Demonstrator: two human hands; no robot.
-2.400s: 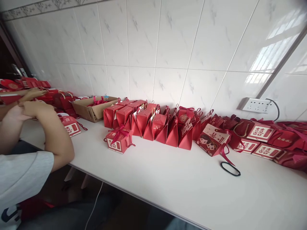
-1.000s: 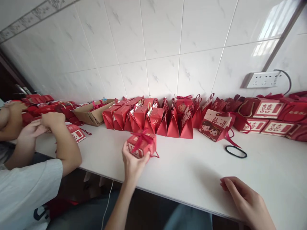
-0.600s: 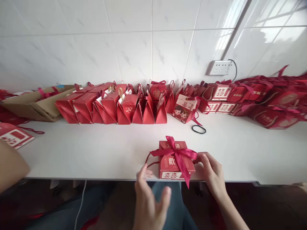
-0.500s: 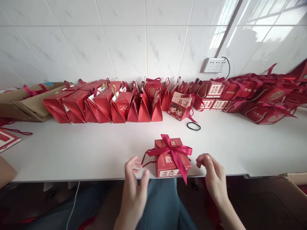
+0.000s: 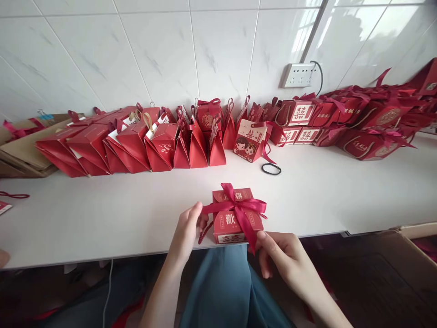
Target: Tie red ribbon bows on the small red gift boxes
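Observation:
A red gift box (image 5: 222, 233) with pale characters stands at the table's front edge. A crimson ribbon (image 5: 244, 222) is tied in a bow across its top. My left hand (image 5: 187, 228) is at the box's left side, thumb and curled fingers closed at the bow's left end, beside a dark red cord handle (image 5: 205, 231). At the front right corner, my right hand (image 5: 282, 255) pinches the hanging ribbon tail between thumb and forefinger, its other fingers curled below. The other end of the cord shows at the box's right side.
Red gift boxes (image 5: 164, 145) line the tiled wall, with more stacked at right (image 5: 368, 123). A black elastic loop (image 5: 271, 169) lies behind my box. Cardboard (image 5: 30, 150) stands at left, an open carton (image 5: 403, 241) at right. Part of another person's arm (image 5: 3, 258) shows at far left.
Both hands have moved in from beside the box to its bow. The left has closed at the bow's left end, the right on the ribbon tail. The view has shifted slightly.

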